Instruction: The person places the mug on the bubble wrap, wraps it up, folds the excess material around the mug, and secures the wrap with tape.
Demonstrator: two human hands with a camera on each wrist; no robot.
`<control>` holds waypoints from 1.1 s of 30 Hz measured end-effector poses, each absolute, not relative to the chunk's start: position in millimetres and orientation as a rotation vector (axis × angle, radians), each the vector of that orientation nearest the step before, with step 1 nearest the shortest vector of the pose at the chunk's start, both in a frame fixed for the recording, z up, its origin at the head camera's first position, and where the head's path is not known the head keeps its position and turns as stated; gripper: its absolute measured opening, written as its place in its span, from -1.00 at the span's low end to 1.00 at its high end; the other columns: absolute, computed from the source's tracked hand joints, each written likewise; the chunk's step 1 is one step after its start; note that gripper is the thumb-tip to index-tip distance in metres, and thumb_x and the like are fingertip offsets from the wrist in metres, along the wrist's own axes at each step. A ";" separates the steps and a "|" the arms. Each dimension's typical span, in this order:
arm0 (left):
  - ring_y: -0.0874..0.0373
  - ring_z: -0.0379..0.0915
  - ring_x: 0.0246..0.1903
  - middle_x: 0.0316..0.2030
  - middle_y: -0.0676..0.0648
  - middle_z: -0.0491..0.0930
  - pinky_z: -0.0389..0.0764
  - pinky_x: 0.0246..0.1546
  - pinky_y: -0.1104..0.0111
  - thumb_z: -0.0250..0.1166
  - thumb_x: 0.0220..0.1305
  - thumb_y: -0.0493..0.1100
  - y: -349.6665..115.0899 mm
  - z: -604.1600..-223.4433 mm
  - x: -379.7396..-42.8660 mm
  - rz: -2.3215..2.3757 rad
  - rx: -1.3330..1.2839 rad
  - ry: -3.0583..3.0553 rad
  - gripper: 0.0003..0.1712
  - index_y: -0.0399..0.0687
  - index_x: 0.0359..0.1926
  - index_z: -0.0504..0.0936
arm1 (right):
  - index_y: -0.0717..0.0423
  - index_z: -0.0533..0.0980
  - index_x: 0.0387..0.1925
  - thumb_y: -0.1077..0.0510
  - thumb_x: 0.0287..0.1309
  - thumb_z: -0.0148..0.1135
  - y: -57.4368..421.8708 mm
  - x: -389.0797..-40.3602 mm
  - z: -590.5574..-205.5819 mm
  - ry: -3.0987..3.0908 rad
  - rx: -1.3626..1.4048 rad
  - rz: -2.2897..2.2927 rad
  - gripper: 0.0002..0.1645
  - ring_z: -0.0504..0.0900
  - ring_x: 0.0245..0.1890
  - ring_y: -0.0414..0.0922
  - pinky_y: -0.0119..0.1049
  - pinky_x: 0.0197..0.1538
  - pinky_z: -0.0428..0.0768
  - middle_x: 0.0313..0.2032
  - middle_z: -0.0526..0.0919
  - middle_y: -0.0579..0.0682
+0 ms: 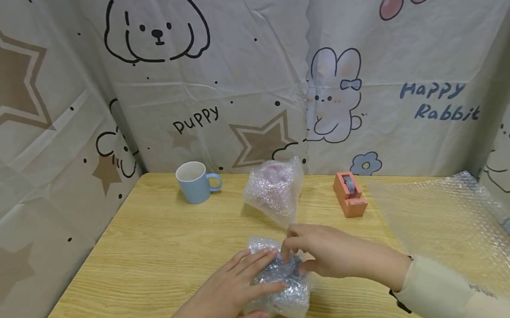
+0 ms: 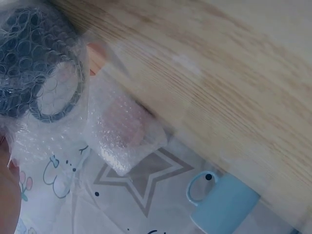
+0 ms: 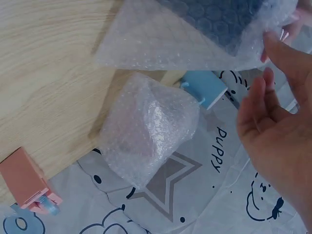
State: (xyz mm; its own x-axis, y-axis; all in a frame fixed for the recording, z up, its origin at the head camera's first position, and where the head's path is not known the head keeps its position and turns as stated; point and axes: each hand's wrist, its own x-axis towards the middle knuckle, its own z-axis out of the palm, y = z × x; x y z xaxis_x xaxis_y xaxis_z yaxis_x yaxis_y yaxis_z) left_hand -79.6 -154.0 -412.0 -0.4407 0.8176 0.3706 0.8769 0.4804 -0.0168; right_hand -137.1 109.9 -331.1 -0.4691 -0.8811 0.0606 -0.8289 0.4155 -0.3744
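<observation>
A bubble-wrapped dark blue mug lies at the front of the table, its handle showing through the clear wrap in the left wrist view. My left hand rests on the left part of the package, fingers spread and nearly straight. At the package's upper right is my right hand, its bent fingers and thumb gripping the bubble wrap. In the right wrist view, a digit of the right hand meets the wrap's edge, while other fingers curl loosely. What lies beneath the fingertips is partly hidden.
Behind the package stands another bubble-wrapped item, pinkish inside. A light blue mug stands at the back left. An orange tape dispenser is to the right, beside a bubble wrap sheet. A printed cloth hangs behind the table.
</observation>
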 end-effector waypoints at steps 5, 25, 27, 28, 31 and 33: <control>0.02 -0.01 0.47 0.52 -0.10 0.03 0.27 0.35 -0.01 0.13 0.40 0.26 -153.4 -412.7 -79.6 -0.244 -1.422 -2.428 -0.37 0.33 0.43 0.32 | -0.24 0.71 -0.04 0.31 -0.02 0.48 116.4 -130.0 -344.5 2.647 -1.830 -0.234 -0.49 0.41 -0.28 -0.24 -0.38 -0.18 0.53 -0.21 0.49 -0.19; -0.01 -0.02 0.48 0.52 -0.14 0.02 0.22 0.38 -0.01 0.16 0.39 0.24 -150.7 -418.3 -79.4 -0.287 -1.399 -2.394 -0.36 0.31 0.43 0.32 | -0.22 0.18 0.50 0.55 -0.15 0.30 161.3 -117.0 -421.1 2.852 -1.756 -0.378 0.19 0.16 0.41 0.09 0.19 0.21 0.45 0.52 0.06 0.01; 0.01 -0.04 0.48 0.52 -0.13 0.03 0.21 0.38 -0.01 0.15 0.39 0.24 -150.4 -419.5 -78.6 -0.305 -1.393 -2.400 -0.37 0.31 0.42 0.34 | -0.15 0.13 0.53 0.51 -0.03 0.20 160.5 -113.1 -432.6 2.880 -1.724 -0.364 0.10 0.09 0.45 0.09 0.07 0.39 0.27 0.53 0.00 0.03; 0.01 -0.05 0.49 0.52 -0.12 0.02 0.20 0.38 -0.01 0.15 0.39 0.24 -150.4 -419.8 -78.0 -0.314 -1.391 -2.409 -0.37 0.32 0.42 0.34 | -0.09 0.12 0.53 0.50 -0.03 0.18 159.7 -111.2 -436.8 2.897 -1.718 -0.361 0.08 0.08 0.46 0.10 0.00 0.45 0.16 0.53 -0.01 0.06; 0.04 -0.11 0.50 0.54 -0.10 -0.02 0.13 0.42 0.02 0.15 0.39 0.23 -149.3 -420.5 -76.8 -0.333 -1.380 -2.454 -0.38 0.33 0.42 0.34 | 0.02 0.13 0.51 0.47 -0.03 0.20 156.6 -106.4 -445.2 2.950 -1.684 -0.358 0.03 0.04 0.48 0.12 -0.19 0.52 -0.22 0.53 -0.03 0.12; 0.04 -0.13 0.51 0.54 -0.10 -0.04 0.04 0.46 0.05 0.17 0.38 0.23 -148.1 -421.2 -76.3 -0.337 -1.372 -2.471 -0.38 0.33 0.42 0.35 | 0.07 0.12 0.51 0.51 -0.09 0.17 155.0 -104.4 -448.2 2.961 -1.648 -0.359 0.06 0.03 0.48 0.12 -0.23 0.51 -0.33 0.54 -0.05 0.14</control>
